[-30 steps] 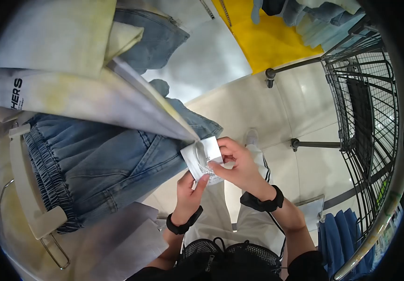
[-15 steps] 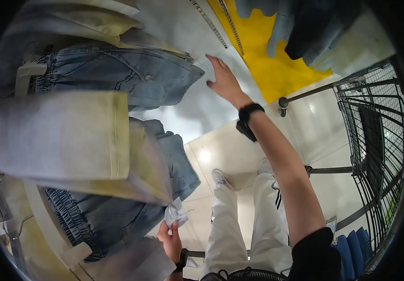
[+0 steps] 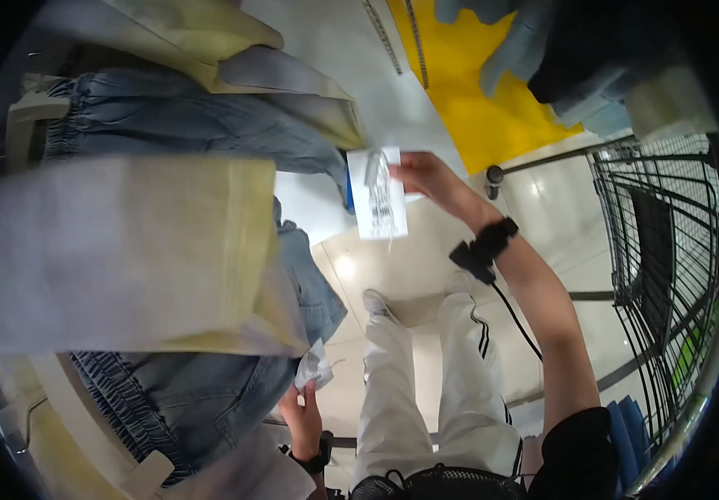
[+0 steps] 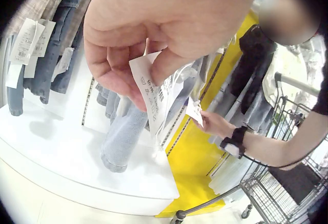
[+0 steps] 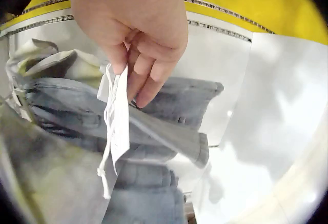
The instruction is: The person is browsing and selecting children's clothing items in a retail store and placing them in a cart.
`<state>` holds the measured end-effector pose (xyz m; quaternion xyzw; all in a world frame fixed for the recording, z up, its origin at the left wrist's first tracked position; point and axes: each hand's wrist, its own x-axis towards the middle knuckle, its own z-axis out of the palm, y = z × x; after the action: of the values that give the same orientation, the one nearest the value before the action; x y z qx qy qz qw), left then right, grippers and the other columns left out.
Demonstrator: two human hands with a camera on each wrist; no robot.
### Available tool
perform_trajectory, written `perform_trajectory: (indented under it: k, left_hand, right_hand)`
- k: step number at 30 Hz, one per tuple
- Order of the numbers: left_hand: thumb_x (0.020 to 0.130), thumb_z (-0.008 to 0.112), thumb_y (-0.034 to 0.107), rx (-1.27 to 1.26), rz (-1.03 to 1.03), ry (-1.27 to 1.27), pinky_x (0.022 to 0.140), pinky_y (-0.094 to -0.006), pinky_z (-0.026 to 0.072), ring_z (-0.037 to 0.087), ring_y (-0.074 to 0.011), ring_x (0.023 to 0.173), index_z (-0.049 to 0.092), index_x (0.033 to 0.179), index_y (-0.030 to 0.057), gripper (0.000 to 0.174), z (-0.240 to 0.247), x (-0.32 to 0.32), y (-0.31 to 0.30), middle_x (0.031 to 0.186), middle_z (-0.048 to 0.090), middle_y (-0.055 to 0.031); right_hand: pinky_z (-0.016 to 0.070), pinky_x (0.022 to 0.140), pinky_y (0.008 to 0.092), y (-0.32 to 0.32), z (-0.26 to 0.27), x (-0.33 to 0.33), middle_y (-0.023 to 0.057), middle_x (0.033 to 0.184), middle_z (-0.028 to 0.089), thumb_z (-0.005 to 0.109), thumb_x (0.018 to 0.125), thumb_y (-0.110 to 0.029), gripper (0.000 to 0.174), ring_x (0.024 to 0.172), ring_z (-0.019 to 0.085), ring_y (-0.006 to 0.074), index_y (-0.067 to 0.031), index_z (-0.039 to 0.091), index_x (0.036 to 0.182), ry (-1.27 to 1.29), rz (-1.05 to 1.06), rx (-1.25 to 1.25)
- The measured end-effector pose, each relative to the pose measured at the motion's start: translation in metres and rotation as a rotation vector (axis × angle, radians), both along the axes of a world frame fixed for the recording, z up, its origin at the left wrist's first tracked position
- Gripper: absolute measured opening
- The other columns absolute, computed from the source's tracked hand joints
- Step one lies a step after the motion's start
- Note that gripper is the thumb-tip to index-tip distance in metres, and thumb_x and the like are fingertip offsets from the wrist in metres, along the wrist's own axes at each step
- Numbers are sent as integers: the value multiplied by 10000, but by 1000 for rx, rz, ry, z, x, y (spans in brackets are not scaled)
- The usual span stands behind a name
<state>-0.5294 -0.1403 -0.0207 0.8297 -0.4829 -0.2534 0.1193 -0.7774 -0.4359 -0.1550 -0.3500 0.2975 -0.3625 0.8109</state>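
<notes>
My left hand [image 3: 303, 417] pinches a white paper tag [image 3: 313, 367] at the lower hem of the hanging blue jeans [image 3: 209, 400]. In the left wrist view, the thumb and fingers of the left hand [image 4: 164, 34] grip that printed tag [image 4: 149, 88] and its white string. My right hand [image 3: 438, 185] holds another white tag [image 3: 378, 200], its printed side facing up, beside a second pair of jeans [image 3: 184, 125]. The right wrist view shows this tag [image 5: 120, 119] edge-on between the thumb and fingers of the right hand [image 5: 133, 34], its knotted string dangling.
A pale yellow and lilac garment [image 3: 117, 250] hangs over the jeans at the left. A black wire shopping cart [image 3: 668, 250] stands at the right. Behind are a yellow panel [image 3: 493, 108] and more hanging clothes [image 3: 509, 58]. Tiled floor [image 3: 543, 200] lies below.
Both hands were together at one tag; the right hand then let go and reached up and away. It now holds a separate tag, while the left hand keeps the first one, lower down.
</notes>
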Motion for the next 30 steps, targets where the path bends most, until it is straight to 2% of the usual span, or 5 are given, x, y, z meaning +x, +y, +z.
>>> perform_trajectory:
  k: [5, 10, 18, 25, 30]
  left_hand:
    - [831, 496, 36, -25, -33, 203, 719, -251, 413, 519, -106, 793, 522, 991, -67, 192, -6, -24, -19, 883, 591, -73]
    - [818, 518, 58, -36, -7, 366, 674, -258, 413, 517, -122, 749, 547, 948, -53, 173, -7, -58, -32, 812, 598, -111]
    - [841, 460, 40, 42, -54, 486, 716, -264, 416, 526, -139, 791, 507, 1024, -52, 210, 10, -91, -41, 882, 594, -130]
    - [849, 456, 67, 59, -60, 450, 674, -252, 408, 516, -134, 729, 505, 1006, -45, 199, 12, -93, -42, 830, 587, -118]
    - [855, 441, 65, 27, -16, 489, 638, -236, 394, 473, -106, 680, 499, 1009, -46, 198, 12, -95, -43, 774, 568, -85]
  right_hand:
    - [409, 696, 197, 90, 48, -27, -1, 894, 589, 492, 863, -159, 257, 762, 514, 45, 9, 533, 1053, 21, 63, 156]
    - [378, 588, 198, 128, 61, -35, -33, 735, 549, 482, 874, -161, 201, 653, 448, 11, 17, 569, 906, 44, 123, 137]
    - [367, 599, 183, 138, 80, -32, -34, 737, 540, 477, 875, -133, 188, 661, 418, 6, 37, 553, 903, -80, 79, 130]
    - [226, 454, 221, 143, 73, -25, -61, 549, 330, 520, 850, -131, 288, 527, 263, 18, -28, 400, 609, 30, 36, 97]
    - [210, 444, 223, 141, 82, -24, -64, 537, 309, 531, 843, -140, 320, 522, 247, 19, -36, 383, 579, 36, 59, 109]
